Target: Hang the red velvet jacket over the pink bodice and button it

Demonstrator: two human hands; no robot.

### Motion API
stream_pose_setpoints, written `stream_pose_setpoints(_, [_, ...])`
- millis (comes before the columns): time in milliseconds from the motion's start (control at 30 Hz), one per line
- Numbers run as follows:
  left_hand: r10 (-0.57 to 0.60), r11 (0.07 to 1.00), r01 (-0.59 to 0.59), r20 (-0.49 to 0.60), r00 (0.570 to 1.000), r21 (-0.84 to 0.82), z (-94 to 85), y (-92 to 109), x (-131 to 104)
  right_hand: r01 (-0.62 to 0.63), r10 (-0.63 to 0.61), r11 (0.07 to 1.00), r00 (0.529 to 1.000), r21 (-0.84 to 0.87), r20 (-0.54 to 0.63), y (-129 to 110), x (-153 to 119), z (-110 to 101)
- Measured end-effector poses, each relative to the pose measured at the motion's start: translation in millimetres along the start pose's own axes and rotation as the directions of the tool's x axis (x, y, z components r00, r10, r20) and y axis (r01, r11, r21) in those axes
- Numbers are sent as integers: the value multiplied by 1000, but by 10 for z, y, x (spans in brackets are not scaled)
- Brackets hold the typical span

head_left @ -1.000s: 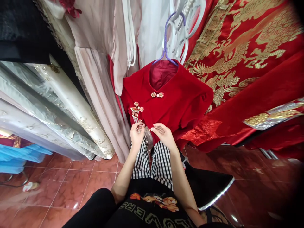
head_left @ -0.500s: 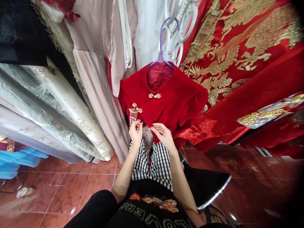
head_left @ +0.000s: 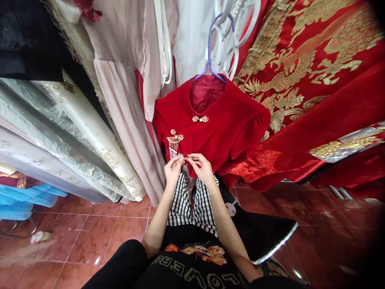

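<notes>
A red velvet dress with a stand collar hangs in front of me on a purple hanger. Its collar is joined by a beaded flower clasp, and a fan-shaped beaded brooch with tassels sits on the chest. Below the brooch, my left hand pinches one half of a lower flower clasp at the dress's edge. My right hand pinches the other half on the overlapping flap. The fingertips nearly meet and partly cover the clasp, so whether the halves are hooked cannot be seen.
Pale pink and white gowns hang at the left. To the right hangs a red garment with gold dragon embroidery. White ring-shaped hangers are behind the dress. Below lie a black flared item and red floor tiles.
My right hand has moved left with the flap's clasp half, closing the gap to my left hand. The front edges of the dress now come together. The view has shifted slightly.
</notes>
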State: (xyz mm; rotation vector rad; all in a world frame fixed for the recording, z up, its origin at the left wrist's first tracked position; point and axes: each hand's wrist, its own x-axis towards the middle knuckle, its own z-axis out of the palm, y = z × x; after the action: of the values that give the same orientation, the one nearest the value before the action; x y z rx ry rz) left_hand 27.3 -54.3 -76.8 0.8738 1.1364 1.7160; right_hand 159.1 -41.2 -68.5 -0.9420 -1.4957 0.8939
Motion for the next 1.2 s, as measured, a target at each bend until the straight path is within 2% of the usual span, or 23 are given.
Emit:
stream_pose_setpoints(233, [37,997,-37,10,999,65,-6,25,12,51,-50,994,999,-98,3,-112,50,53])
stream_pose_setpoints(400, [47,994,-49,28,999,95,-37,-8,40,48,-53,991,998,-128,-37,-115,75,117])
stream_pose_setpoints(600, [77,973,-105,139,987,206,-114,32,115,16,-19,991,1000,-131,-20,-98,102,163])
stream_pose_setpoints(733, [117,937,-197,272,955,288,-202,152,265,-15,14,993,1000,-117,-10,-84,130,145])
stream_pose_setpoints(833, [54,926,-189,380,923,327,-265,251,403,-48,48,997,999,-64,3,-44,144,149])
stream_pose_setpoints(900, [2,934,-143,396,918,328,-266,278,458,-61,61,998,998,-28,10,-7,150,160])
stream_pose_setpoints(1000, [20,937,-127,313,950,325,-194,231,435,-84,84,996,996,18,-1,20,136,146])
stream_pose_setpoints(1067, [103,934,-153,167,981,322,-140,178,361,-78,78,997,997,19,25,-19,96,82])
stream_pose_setpoints(1100, [162,933,-169,48,986,317,-129,164,319,-60,60,998,998,0,33,-63,67,28])
stream_pose_setpoints(1133, [226,932,-184,-103,969,311,-134,165,280,-36,37,999,999,-29,25,-123,32,-42])
stream_pose_setpoints(1167, [286,929,-202,-257,923,310,-157,187,249,-11,10,998,1000,-61,-17,-198,-4,-125])
stream_pose_setpoints(1200, [343,922,-226,-387,856,315,-197,229,228,11,-20,996,994,-90,-109,-284,-38,-219])
